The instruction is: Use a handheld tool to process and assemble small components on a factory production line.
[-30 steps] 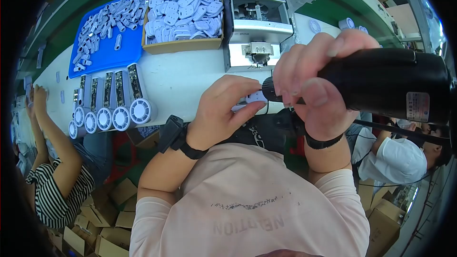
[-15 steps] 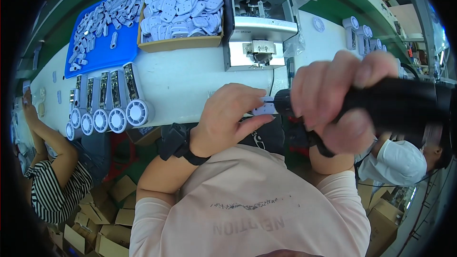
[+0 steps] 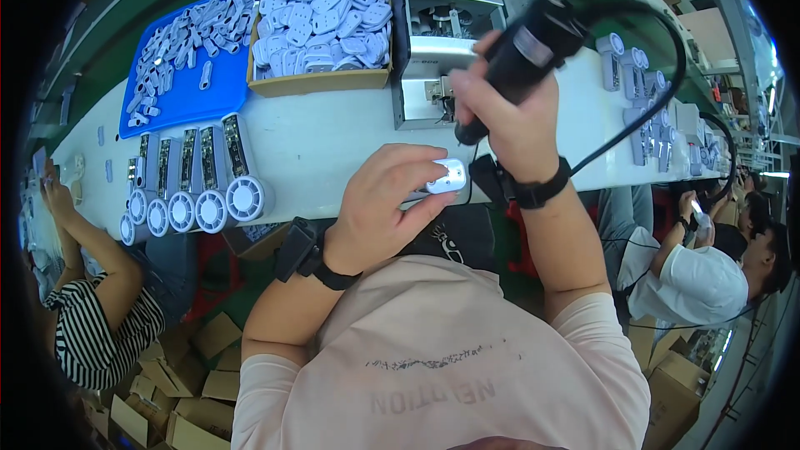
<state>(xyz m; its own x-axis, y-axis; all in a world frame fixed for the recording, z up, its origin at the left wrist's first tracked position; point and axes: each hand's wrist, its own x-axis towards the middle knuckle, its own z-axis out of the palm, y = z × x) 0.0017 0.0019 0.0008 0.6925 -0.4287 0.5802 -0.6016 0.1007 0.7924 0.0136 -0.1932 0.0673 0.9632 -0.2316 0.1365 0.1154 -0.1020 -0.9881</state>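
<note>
My left hand lies at the table's near edge, its thumb and fingers closed around a small white plastic part. My right hand grips a black electric screwdriver whose cable loops off to the right. Tilted, the tool has its lower tip just beyond the white part, apart from it, in front of a silver box-shaped screw feeder. Part of the feeder's front is hidden behind my right hand and the tool.
Left of the feeder stand a cardboard box of white plates and a blue tray of small grey-white pieces. Several white devices with round ends and exposed circuit boards line the front left. More devices stand right. Co-workers sit on both sides.
My right hand has lifted the screwdriver off the white part and moved forward and left, swinging the tool from nearly level to steep. My left hand keeps the part, now turned and showing more.
</note>
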